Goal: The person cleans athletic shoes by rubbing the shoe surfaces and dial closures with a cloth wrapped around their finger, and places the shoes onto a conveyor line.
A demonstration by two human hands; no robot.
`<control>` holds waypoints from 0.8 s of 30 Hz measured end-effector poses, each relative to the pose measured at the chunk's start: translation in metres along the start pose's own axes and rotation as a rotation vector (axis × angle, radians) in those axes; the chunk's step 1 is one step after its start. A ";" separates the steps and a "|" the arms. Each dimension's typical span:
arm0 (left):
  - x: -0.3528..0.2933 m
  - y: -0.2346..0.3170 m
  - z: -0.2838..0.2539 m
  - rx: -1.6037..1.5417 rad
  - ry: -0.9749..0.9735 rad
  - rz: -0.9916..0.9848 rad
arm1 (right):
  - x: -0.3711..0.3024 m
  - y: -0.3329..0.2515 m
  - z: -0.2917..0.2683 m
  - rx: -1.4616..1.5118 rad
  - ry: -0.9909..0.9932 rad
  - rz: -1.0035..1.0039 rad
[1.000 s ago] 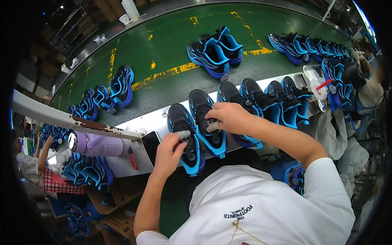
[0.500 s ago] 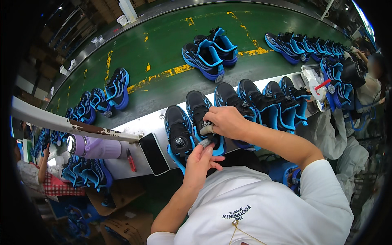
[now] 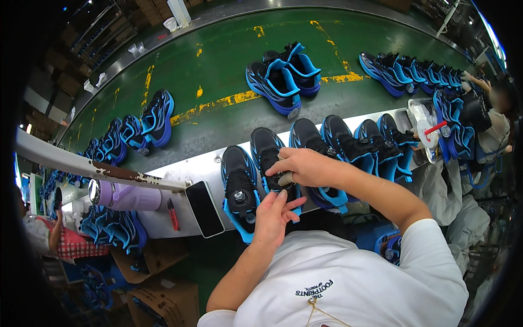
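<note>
A black and blue sneaker (image 3: 267,143) stands toe-away on the metal ledge, with both my hands at its opening. My right hand (image 3: 311,168) reaches over the tongue from the right, its fingers bent against the lacing area and a pale cover on one of them. At the near collar, my left hand (image 3: 274,213) presses thumb and forefinger together on the shoe's edge while the other fingers stick out. What lies between the fingertips is hidden. Just left, another sneaker (image 3: 239,174) shows a round clear dial on its tongue.
Several matching sneakers (image 3: 340,131) line the ledge on the right. A phone (image 3: 205,209), red marker (image 3: 173,215) and lilac bottle (image 3: 131,197) lie left, below a chipped white bar (image 3: 98,168). More shoes (image 3: 283,82) stand on the green belt (image 3: 218,60). Co-workers are at both sides.
My right hand has shifted its fingers on the tongue, the forefinger now reaching further left. My left hand has drawn its covered fingertip out of sight at the collar. The view has tilted slightly.
</note>
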State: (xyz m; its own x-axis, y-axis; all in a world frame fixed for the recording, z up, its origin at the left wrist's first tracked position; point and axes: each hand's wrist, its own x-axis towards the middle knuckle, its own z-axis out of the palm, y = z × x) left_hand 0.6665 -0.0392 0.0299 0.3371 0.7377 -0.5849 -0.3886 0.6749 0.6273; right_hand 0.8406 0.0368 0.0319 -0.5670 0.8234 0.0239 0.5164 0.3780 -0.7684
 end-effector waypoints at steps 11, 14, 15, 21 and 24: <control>0.011 0.003 0.006 0.003 -0.016 -0.100 | -0.006 0.002 0.011 -0.071 0.152 0.072; 0.011 0.001 0.008 0.012 -0.011 -0.085 | -0.009 -0.001 0.007 -0.141 0.133 0.086; 0.011 0.000 0.008 0.038 -0.020 -0.074 | -0.006 0.004 0.003 -0.082 0.126 0.044; 0.016 -0.006 0.007 -0.011 0.026 -0.079 | -0.008 0.004 0.013 -0.057 0.079 0.050; 0.014 -0.005 0.009 -0.011 0.015 -0.094 | -0.009 0.003 0.010 -0.152 0.131 0.120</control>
State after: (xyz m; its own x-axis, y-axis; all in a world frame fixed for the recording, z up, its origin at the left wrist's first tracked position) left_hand 0.6815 -0.0320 0.0229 0.3593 0.6710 -0.6486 -0.3650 0.7407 0.5641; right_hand 0.8415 0.0261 0.0230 -0.4123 0.9106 0.0289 0.6713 0.3251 -0.6661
